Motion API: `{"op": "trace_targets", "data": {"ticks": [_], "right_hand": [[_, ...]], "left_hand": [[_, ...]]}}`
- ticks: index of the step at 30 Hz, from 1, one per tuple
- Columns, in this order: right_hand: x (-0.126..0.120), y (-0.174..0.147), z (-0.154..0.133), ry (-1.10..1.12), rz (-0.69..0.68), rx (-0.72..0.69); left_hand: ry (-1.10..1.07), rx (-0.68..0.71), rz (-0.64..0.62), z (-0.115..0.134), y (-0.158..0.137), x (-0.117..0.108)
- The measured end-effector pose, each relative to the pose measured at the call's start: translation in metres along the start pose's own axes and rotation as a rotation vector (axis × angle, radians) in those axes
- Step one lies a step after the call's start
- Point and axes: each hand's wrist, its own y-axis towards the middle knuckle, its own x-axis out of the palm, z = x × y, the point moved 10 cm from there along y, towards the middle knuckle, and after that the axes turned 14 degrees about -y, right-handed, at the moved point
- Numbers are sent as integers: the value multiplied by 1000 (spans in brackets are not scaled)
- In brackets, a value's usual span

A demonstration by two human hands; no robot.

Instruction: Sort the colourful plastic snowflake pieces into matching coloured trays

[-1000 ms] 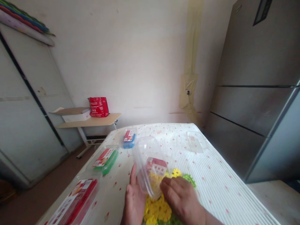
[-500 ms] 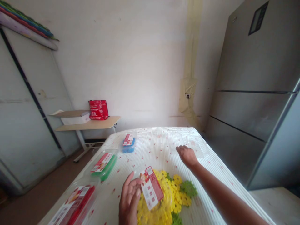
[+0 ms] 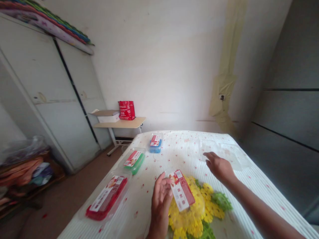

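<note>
Where the left hand works: at lower centre of the frame, the left hand point(image 3: 160, 202) is half open, fingers loosely curled and thumb apart, at the left edge of a red-and-white-labelled clear box point(image 3: 182, 191); whether it grips that edge cannot be told.
Right hand: right of centre, the right hand point(image 3: 219, 166) reaches forward palm down, fingers loosely open with nothing seen in its hold, just beside a clear tray point(image 3: 207, 145); contact is unclear.
Labelled box: lower centre, its label tilted, with yellow flower pieces point(image 3: 186, 219) showing through the plastic.
Flowers and leaves: more yellow flowers point(image 3: 217, 210) lie just right of the box, touching green leaf pieces point(image 3: 221, 200).
Left row: a box with red contents point(image 3: 107, 209), one with green contents point(image 3: 136, 164) and one with blue contents point(image 3: 156, 149) recede toward the upper centre.
Table: a spotted white tablecloth point(image 3: 174, 139); a second clear tray point(image 3: 236, 157) lies at right.
Background: left of centre, a red bag point(image 3: 126, 110) stands beside a white box point(image 3: 108, 118) on a side table point(image 3: 136, 123).
</note>
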Motion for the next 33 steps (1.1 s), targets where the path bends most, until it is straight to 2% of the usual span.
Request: {"op": "trace_targets", "data": {"ticks": [2,5,7,10,13,15,19,24,28,31,33], "right_hand": [[-1,-9,-15,396,-96,-1],[14,-32,-51,927,-434,34],[19,-47,-75,1146,-580,66],[18,-57,-96,1284,-641,73],[17,-52,-101,1345,-628,69],[14,-43,-95,1353,-570,99],[5,-26,-84,1313,-463,164],[-6,-15,-89,1319,-392,165],[-15,-5,-90,1348,-287,170],[-17,-1,-100,1300,-275,127],[-25,0,-109,1192,-199,39]], "left_hand": [[0,-10,-32,-1,-1,2],[-15,-23,-102,-3,-3,6],[-32,-18,-139,-3,-5,9],[-50,-4,-151,0,-7,12],[-52,-6,-101,6,-3,10],[-5,26,-9,18,1,3],[102,123,150,55,6,-11],[80,159,156,112,1,-20],[296,264,255,158,-13,-55],[433,299,321,168,-29,-90],[531,308,314,163,-43,-105]]}}
